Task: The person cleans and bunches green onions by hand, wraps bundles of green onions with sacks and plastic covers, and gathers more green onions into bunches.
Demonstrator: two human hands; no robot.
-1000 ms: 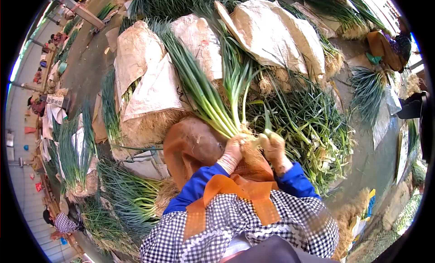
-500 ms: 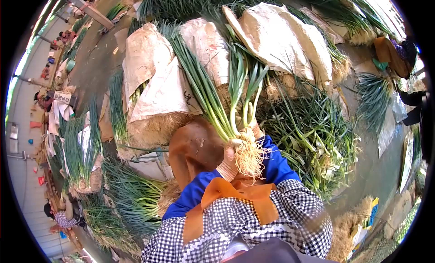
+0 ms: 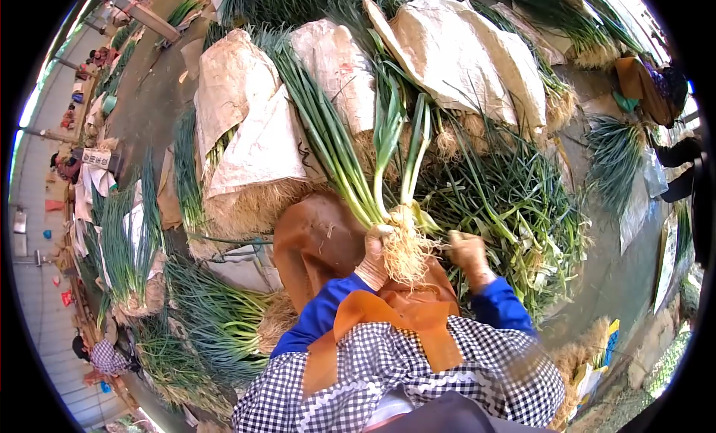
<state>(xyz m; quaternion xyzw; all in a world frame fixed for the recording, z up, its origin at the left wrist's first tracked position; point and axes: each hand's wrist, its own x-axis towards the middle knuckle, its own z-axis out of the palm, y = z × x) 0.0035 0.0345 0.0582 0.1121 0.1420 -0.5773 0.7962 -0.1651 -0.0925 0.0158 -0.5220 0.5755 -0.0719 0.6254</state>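
Note:
My left hand [image 3: 375, 255] is closed around the lower stems of a bunch of scallions [image 3: 358, 187]. Their green leaves point away from me, and the tangled pale roots [image 3: 407, 255] hang toward my lap. Just right of the roots is my right hand [image 3: 468, 255], a closed fist apart from the bunch. Something thin and pale shows by its fingers, too small to name. A loose yellow-green leaf [image 3: 425, 220] sticks out of the bunch toward that hand. Below lies the brown apron [image 3: 321, 231] over my knees.
Whitish sacks [image 3: 455, 52] cover scallion bundles in front of me. A heap of loose leaves [image 3: 514, 224] lies at my right. More scallions [image 3: 224, 314] lie at my left. Other people sit along the far left, one in a checked top [image 3: 110, 357]. A dark sleeve [image 3: 675, 153] shows at far right.
My right hand has come out from behind the bunch and moved right, away from the roots. The stems on the bunch's right side have shifted, and a leaf now sticks out there.

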